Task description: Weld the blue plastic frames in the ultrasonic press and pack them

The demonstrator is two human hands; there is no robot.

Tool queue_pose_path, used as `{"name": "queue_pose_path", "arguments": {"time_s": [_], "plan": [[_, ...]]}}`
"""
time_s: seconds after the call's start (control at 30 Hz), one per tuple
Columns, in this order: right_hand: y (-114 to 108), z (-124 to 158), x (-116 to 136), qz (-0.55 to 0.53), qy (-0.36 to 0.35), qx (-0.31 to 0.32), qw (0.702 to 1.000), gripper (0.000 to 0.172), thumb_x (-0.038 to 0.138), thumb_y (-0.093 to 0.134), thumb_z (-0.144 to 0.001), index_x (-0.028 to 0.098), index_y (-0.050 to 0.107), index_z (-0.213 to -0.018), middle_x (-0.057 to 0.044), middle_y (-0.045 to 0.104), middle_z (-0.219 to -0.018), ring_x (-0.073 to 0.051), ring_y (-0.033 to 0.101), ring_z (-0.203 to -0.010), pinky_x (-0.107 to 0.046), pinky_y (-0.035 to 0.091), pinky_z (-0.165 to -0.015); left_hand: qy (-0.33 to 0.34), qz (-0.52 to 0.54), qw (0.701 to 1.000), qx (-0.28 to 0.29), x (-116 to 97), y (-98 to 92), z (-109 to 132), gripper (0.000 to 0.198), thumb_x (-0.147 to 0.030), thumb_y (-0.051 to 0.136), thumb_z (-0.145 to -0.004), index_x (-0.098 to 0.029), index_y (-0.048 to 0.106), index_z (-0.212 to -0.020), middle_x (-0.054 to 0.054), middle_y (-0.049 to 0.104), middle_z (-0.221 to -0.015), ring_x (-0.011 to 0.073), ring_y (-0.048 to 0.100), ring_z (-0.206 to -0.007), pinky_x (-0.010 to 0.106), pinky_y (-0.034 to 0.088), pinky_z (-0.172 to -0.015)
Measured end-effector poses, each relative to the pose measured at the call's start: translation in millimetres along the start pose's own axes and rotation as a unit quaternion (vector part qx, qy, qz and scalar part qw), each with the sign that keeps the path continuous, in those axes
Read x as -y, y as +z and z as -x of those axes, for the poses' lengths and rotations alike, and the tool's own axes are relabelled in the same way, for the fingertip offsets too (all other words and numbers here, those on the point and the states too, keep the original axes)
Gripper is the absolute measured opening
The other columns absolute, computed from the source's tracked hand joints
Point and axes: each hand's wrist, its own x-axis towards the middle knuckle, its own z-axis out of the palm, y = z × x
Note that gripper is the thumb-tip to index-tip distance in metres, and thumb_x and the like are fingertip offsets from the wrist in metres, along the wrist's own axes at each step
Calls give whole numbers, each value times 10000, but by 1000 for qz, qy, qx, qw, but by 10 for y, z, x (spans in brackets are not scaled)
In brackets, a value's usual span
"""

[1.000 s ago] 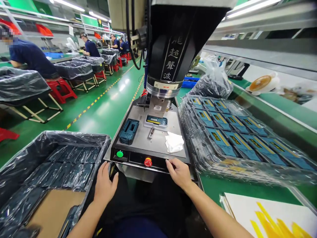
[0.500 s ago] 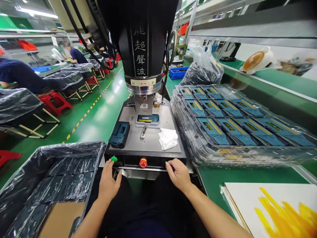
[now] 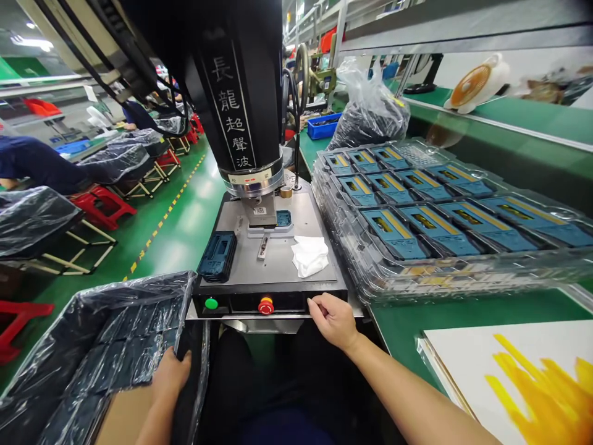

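Note:
My right hand (image 3: 334, 319) rests on the front right edge of the welding machine's base (image 3: 278, 259), fingers curled against the panel with nothing in them. My left hand (image 3: 170, 378) grips the plastic-lined rim of the box (image 3: 92, 346) at lower left. The black press head (image 3: 241, 123) is down on a blue part in the fixture (image 3: 273, 219). A second blue housing (image 3: 217, 254) lies on the plate's left side, a white cloth (image 3: 309, 254) on its right. A green button (image 3: 211, 303) and a red stop button (image 3: 265, 305) sit on the front panel.
Stacked clear trays of blue parts (image 3: 417, 216) fill the bench to the right, with a plastic bag (image 3: 370, 117) behind them. A white and yellow sheet (image 3: 519, 377) lies at lower right. Other people sit at benches on the far left, beside red stools (image 3: 99, 204).
My left hand dropped from the green button to the rim of the lined box. The press head has come down onto the part in the fixture. My right hand stayed put.

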Motion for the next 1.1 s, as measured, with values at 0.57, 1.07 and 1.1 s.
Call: {"name": "queue_pose_path", "arguments": {"time_s": [0.57,1.07,1.1], "plan": [[-33,-24,9,28,-15,-10,999,284,277,527,-932,190,623,-680,18,517,-551,-100,468,-507,-244,374,-551,-30,-9,997,73,-60,4,-8,638,-518,427,-875,-92,450,-1350,233,663,-1186,353,653,-1090,436,493,-905],[304,-1194,-247,112,17,33,993,359,498,500,-840,197,689,-893,-86,694,-848,-216,638,-754,-329,505,-701,-36,72,995,55,-223,-65,142,437,-376,493,-884,-157,496,-1263,181,645,-1241,288,636,-1127,372,451,-937],[368,-1345,-318,125,14,39,991,379,495,499,-824,183,689,-925,-105,692,-890,-235,641,-816,-353,510,-754,-36,76,995,54,-224,-64,145,424,-379,493,-883,-167,500,-1250,176,647,-1238,288,640,-1118,374,454,-927]]}}
